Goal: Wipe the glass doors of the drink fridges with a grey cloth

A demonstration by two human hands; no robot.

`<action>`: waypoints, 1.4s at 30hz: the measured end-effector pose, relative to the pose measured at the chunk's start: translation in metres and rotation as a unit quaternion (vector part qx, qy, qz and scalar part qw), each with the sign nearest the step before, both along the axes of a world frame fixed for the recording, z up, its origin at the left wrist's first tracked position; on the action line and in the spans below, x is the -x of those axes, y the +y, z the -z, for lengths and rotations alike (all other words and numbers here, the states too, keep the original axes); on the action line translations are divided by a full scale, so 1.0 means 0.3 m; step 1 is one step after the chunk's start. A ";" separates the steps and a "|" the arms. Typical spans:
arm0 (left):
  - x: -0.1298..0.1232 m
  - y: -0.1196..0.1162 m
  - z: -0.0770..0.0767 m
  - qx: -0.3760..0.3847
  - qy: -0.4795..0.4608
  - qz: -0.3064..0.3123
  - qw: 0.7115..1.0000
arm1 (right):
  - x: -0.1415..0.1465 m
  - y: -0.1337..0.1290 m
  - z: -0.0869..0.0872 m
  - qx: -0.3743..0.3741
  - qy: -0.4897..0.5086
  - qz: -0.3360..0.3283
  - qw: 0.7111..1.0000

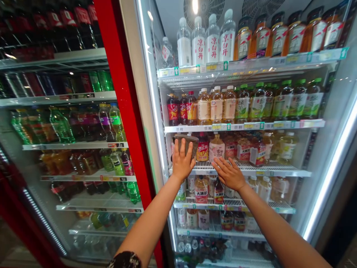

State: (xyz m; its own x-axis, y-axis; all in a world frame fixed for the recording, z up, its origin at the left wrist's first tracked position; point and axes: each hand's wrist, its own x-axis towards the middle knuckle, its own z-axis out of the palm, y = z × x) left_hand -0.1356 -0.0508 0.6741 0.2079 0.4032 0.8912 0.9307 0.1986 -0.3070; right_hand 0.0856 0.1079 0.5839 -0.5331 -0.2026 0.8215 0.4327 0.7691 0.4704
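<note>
A folded grey-brown cloth (pixel 192 144) lies under the fingers of my left hand (pixel 182 159), which holds it flat against what looks like the glass front of a drinks fridge (pixel 245 128). Its fingers point up, and the cloth shows above and beside them. Lower and to the right, my right hand (pixel 229 174) is stretched out flat with its fingers apart and nothing in it. It appears to rest on the same glass, though contact is hard to tell. Behind the hands, a pink-labelled bottle (pixel 216 148) and a red-labelled bottle (pixel 202 149) stand on a shelf.
Shelves (pixel 245 126) of bottled drinks fill the fridge, with clear water bottles (pixel 212 41) on top. A bright light strip (pixel 157 111) runs along its left side. A red frame (pixel 131 123) borders a second fridge at left, holding green bottles (pixel 63 124) and cans.
</note>
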 end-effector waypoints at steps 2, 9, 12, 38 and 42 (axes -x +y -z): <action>0.002 -0.028 0.046 0.082 0.064 0.012 0.995 | -0.007 -0.007 -0.010 0.012 -0.002 -0.016 1.000; 0.041 -0.072 0.007 0.035 -0.031 -0.051 0.998 | -0.096 -0.025 0.010 0.083 -0.076 -0.073 0.991; -0.065 0.030 -0.018 -0.027 -0.073 -0.047 0.996 | -0.143 -0.018 0.062 0.077 -0.089 -0.078 0.990; -0.285 0.163 0.143 0.026 -0.086 -0.063 0.994 | -0.426 0.142 0.246 0.167 -0.135 -0.029 0.976; -0.436 0.291 0.056 0.015 -0.106 -0.048 0.993 | -0.434 0.136 0.235 0.174 -0.141 -0.026 0.974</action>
State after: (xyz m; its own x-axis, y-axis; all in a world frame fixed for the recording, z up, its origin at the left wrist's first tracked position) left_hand -0.0047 0.0366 0.6572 -0.0241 0.4398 0.8978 0.9525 0.2829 -0.1130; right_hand 0.2157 0.1487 0.5134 -0.7440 0.0283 0.6675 0.2792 0.9209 0.2721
